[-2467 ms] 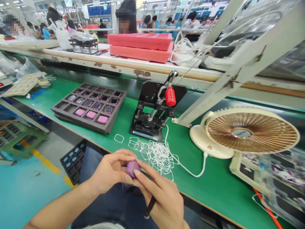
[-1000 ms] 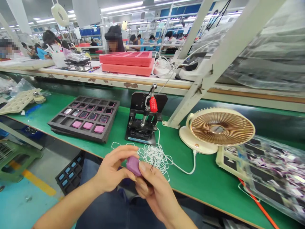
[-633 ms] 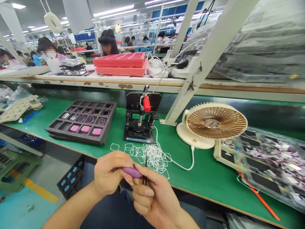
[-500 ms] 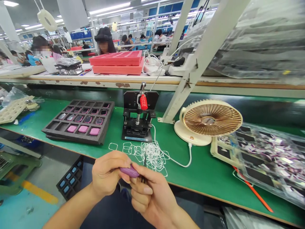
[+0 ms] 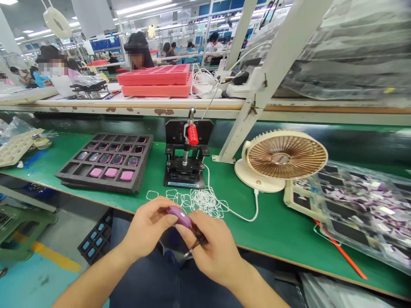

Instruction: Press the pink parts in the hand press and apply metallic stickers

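My left hand (image 5: 146, 229) pinches one end of a small purple watch-like case (image 5: 180, 216) between thumb and fingers. My right hand (image 5: 213, 244) is closed at the other end of that case, and dark thin tweezers (image 5: 193, 246) are tucked in its fingers, angled downward. Just behind the hands, a tangle of thin white ring gaskets (image 5: 207, 201) lies on the green bench (image 5: 266, 231). A black clamp press (image 5: 185, 164) with a red handle stands beyond the gaskets.
To the left, a dark foam tray (image 5: 136, 182) holds pink and dark-faced cases. A cream fan (image 5: 285, 156) is on the right, beside a plastic-covered tray of purple parts (image 5: 369, 205) and an orange stick (image 5: 346, 254). Pink trays (image 5: 156, 90) sit on the shelf; people work behind.
The purple case has been tilted and lifted slightly. In my right hand, the tweezers have swung from pointing up to pointing down. Both hands remain on the case.
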The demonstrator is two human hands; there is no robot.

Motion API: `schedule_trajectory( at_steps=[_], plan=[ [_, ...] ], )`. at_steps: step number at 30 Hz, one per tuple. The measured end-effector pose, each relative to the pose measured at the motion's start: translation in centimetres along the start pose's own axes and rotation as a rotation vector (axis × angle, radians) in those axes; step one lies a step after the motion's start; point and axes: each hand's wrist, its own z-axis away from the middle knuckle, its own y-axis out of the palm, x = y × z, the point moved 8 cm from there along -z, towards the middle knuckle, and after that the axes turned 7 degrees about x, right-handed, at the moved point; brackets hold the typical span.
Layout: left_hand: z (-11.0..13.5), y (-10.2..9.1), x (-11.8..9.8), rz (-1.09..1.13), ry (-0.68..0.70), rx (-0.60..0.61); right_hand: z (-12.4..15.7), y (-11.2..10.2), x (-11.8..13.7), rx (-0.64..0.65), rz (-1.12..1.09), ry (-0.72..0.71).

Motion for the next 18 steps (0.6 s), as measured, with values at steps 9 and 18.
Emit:
schedule_trajectory(
  at_steps=[9,18],
  plan=[
    [-0.1,0.6,-0.1,-0.076,0.209,-0.011,0.5,-0.6,1.2,-0.102,0.041,-0.131],
    [1.5,2.6,0.4,-0.907,0.622,0.156,1.8,3.5,-7.9,0.040,-0.736,0.670]
  ],
)
